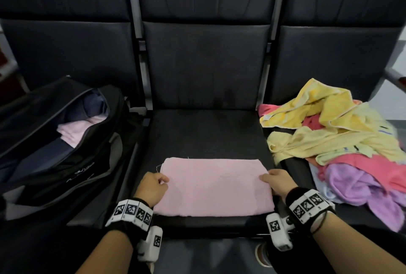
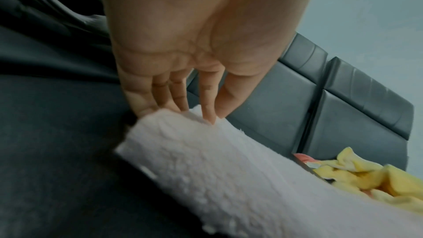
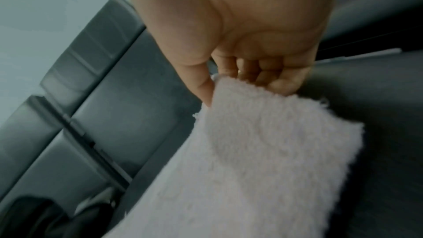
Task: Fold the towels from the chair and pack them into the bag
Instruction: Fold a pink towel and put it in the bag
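While gripped, pink towel [image 1: 216, 187], middle seat [image 1: 204, 133]

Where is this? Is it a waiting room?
Probably, yes: a waiting area. Three joined dark padded seats stand in a row, like at a station or airport. An open travel bag sits on one, and a towel pile on another.

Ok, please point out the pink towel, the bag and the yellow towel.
pink towel [image 1: 216, 186], head view, middle of its top face.
bag [image 1: 96, 153], head view, its black side wall.
yellow towel [image 1: 329, 118], head view, crumpled top of the pile.
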